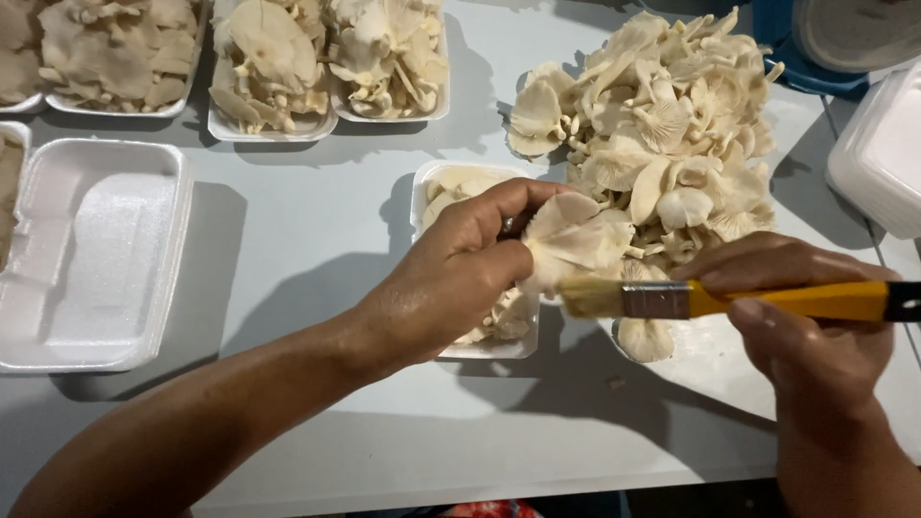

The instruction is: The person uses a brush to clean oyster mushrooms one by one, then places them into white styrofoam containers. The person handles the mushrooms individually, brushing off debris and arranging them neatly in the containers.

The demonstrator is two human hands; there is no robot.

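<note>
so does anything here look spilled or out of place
Nothing looks damaged. One mushroom lies alone on the table, apart from the big loose pile, just under the brush in the right hand. The left hand holds a mushroom cluster over a part-filled tray.

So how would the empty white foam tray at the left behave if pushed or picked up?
The empty foam tray looks thin-walled, so probably very light; a nudge would likely slide it across the table. Its low, wide shape suggests it won't tip, though the foam may dent or crack under a hard grip.
</note>
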